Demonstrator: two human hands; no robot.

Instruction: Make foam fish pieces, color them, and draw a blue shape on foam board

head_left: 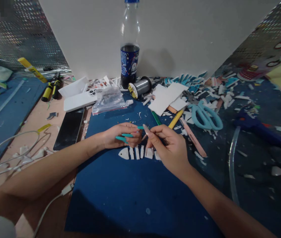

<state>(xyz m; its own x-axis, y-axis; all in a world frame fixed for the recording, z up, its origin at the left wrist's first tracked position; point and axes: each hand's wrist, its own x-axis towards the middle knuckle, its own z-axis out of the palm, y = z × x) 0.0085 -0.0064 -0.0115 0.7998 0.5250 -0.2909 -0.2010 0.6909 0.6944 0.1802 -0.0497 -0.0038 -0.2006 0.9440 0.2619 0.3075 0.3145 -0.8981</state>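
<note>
My left hand (122, 135) rests on the blue mat (120, 191), fingers curled together over a small piece I cannot make out. My right hand (166, 145) is closed around a thin tool whose tip points toward the left hand's fingertips. Just below both hands lies a row of small white cut pieces (138, 153), laid out side by side, with a pointed piece at the left end. The right hand covers the row's right end.
A cola bottle (130, 49) and a wire spool (140, 87) stand at the back. Nearby lie white foam sheets (167, 96), teal scissors (206, 115), pencils (176, 119), a plastic bag (108, 99), a phone (69, 129), screwdrivers (51, 90), a cable (14, 145) and many scraps (220, 89).
</note>
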